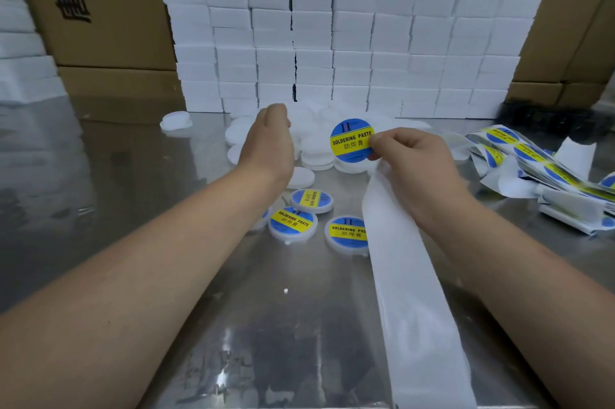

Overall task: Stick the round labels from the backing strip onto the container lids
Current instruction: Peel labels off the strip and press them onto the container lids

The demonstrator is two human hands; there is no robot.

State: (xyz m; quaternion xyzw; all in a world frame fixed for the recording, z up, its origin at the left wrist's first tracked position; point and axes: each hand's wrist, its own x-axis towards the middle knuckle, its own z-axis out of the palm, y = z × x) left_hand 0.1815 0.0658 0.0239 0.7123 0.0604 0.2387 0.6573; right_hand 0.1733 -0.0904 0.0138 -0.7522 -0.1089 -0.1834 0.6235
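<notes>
Right hand (409,155) fingers (382,142) pinch label (351,140) by its right edge, above blank lids (316,155) near counter (233,308) far edge. Left hand (266,139), nearer the lids, lies just left of label (fingers hidden, can't tell grip).

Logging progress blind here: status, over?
Right hand pinches round blue-and-yellow label, white backing strip trailing below. Left hand over pile of plain white round lids, grip hidden. Nothing blocking.
</notes>
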